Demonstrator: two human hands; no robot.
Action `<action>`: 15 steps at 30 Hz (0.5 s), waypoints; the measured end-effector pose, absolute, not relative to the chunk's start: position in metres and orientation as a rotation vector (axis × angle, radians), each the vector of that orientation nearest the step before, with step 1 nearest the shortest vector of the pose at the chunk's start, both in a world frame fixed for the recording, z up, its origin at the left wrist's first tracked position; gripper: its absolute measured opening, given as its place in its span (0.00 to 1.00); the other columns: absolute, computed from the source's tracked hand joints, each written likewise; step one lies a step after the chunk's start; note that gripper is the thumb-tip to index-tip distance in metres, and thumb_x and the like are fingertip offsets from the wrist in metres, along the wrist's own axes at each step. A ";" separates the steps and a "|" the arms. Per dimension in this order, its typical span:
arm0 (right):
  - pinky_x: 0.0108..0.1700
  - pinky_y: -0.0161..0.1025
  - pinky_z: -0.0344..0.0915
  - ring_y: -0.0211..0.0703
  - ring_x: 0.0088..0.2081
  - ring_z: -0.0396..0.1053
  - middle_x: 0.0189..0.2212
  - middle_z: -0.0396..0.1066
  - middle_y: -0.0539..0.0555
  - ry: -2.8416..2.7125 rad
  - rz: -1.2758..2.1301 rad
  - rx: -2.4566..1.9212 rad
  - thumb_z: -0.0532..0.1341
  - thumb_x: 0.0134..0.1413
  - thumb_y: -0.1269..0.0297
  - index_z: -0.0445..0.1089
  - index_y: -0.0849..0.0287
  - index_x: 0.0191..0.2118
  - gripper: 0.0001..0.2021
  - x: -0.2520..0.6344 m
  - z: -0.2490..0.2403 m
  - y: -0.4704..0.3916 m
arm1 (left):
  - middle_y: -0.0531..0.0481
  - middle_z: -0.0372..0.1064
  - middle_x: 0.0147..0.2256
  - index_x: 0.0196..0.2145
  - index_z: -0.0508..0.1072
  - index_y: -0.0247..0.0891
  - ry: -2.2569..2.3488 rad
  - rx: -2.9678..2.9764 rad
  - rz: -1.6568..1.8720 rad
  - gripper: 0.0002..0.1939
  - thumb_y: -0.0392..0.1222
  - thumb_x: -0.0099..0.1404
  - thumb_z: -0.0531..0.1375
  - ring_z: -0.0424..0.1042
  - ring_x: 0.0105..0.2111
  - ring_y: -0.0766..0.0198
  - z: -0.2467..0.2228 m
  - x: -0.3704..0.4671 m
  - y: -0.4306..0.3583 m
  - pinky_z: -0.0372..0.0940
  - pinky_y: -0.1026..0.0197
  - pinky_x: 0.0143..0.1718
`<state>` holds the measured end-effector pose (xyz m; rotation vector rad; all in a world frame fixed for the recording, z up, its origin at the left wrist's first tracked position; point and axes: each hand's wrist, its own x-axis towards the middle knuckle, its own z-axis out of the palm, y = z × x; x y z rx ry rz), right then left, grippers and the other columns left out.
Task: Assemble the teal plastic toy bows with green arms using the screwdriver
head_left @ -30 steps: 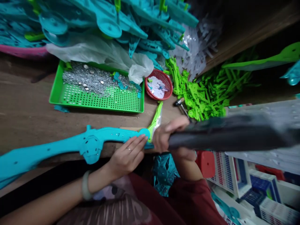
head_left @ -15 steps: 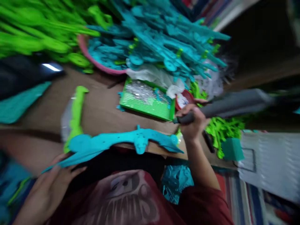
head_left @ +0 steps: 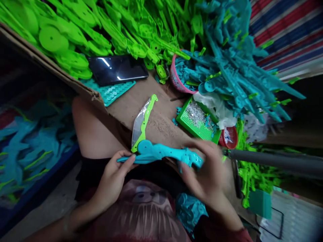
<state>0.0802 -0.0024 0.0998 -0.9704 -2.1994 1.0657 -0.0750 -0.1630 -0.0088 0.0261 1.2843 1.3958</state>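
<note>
My left hand pinches the pointed left end of a long blue plastic toy part between thumb and fingers. This part has a round disc near its left end and screw holes along it, and it lies level above the table's front edge. Around its right end is my right hand, blurred, thumb and fingers apart; any touch is unclear. A dark grey stick-shaped power screwdriver lies just right of that hand. Behind the blue part rests a green curved strip with a clear plastic sheet.
A green basket of small metal screws stands beside a red basket. Behind them are a pink basket and heaps of blue parts and green parts. A phone lies at left on the brown table.
My right hand has let go of the screwdriver and moved left to the blue part. The view has turned, and the blue part now points its right end differently.
</note>
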 end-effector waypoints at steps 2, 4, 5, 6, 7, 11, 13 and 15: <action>0.43 0.43 0.74 0.44 0.41 0.73 0.43 0.74 0.56 -2.321 1.233 -1.040 0.66 0.59 0.54 0.69 0.62 0.56 0.24 0.057 0.079 0.004 | 0.53 0.77 0.34 0.38 0.70 0.40 1.305 0.059 1.412 0.17 0.52 0.61 0.69 0.78 0.37 0.64 -0.010 -0.073 -0.163 0.75 0.60 0.43; 0.37 0.39 0.70 0.40 0.35 0.72 0.36 0.74 0.52 -2.337 1.497 -1.130 0.67 0.57 0.55 0.66 0.62 0.57 0.25 0.034 0.056 0.015 | 0.55 0.76 0.31 0.37 0.71 0.40 1.340 0.156 1.398 0.16 0.51 0.61 0.69 0.77 0.32 0.66 -0.012 -0.071 -0.162 0.75 0.65 0.35; 0.34 0.37 0.68 0.38 0.32 0.70 0.32 0.72 0.49 -2.299 1.608 -1.157 0.68 0.57 0.55 0.64 0.62 0.57 0.27 0.025 0.046 0.021 | 0.56 0.75 0.29 0.37 0.72 0.39 1.356 0.233 1.381 0.15 0.50 0.60 0.69 0.76 0.29 0.67 -0.013 -0.070 -0.162 0.73 0.67 0.31; 0.31 0.36 0.65 0.36 0.30 0.68 0.29 0.69 0.47 -2.248 1.677 -1.171 0.68 0.56 0.55 0.63 0.63 0.57 0.28 0.018 0.038 0.026 | 0.56 0.75 0.28 0.36 0.73 0.39 1.367 0.329 1.366 0.13 0.48 0.59 0.70 0.76 0.27 0.67 -0.015 -0.070 -0.162 0.71 0.69 0.28; 0.30 0.35 0.63 0.35 0.29 0.66 0.27 0.67 0.45 -2.212 1.711 -1.172 0.68 0.55 0.55 0.62 0.63 0.58 0.29 0.013 0.032 0.030 | 0.55 0.76 0.28 0.36 0.74 0.39 1.379 0.437 1.365 0.12 0.45 0.59 0.70 0.75 0.26 0.67 -0.017 -0.069 -0.161 0.70 0.69 0.26; 0.29 0.34 0.58 0.35 0.28 0.63 0.28 0.65 0.44 -2.235 1.695 -1.186 0.71 0.51 0.57 0.61 0.61 0.59 0.32 0.010 0.028 0.033 | 0.48 0.80 0.41 0.39 0.78 0.40 1.436 0.955 1.543 0.08 0.37 0.60 0.69 0.80 0.37 0.62 -0.031 -0.074 -0.157 0.75 0.65 0.38; 0.28 0.34 0.57 0.35 0.29 0.62 0.30 0.65 0.45 -2.247 1.604 -1.249 0.72 0.48 0.58 0.61 0.58 0.61 0.35 0.010 0.029 0.030 | 0.46 0.80 0.42 0.42 0.79 0.40 1.403 1.221 1.590 0.08 0.36 0.63 0.67 0.81 0.40 0.61 -0.038 -0.082 -0.154 0.75 0.64 0.43; 0.28 0.34 0.57 0.35 0.29 0.61 0.31 0.65 0.46 -2.171 1.567 -1.288 0.73 0.45 0.60 0.58 0.56 0.63 0.39 0.008 0.028 0.028 | 0.45 0.80 0.42 0.45 0.79 0.39 1.334 1.422 1.543 0.09 0.35 0.67 0.64 0.80 0.40 0.62 -0.041 -0.094 -0.150 0.75 0.65 0.43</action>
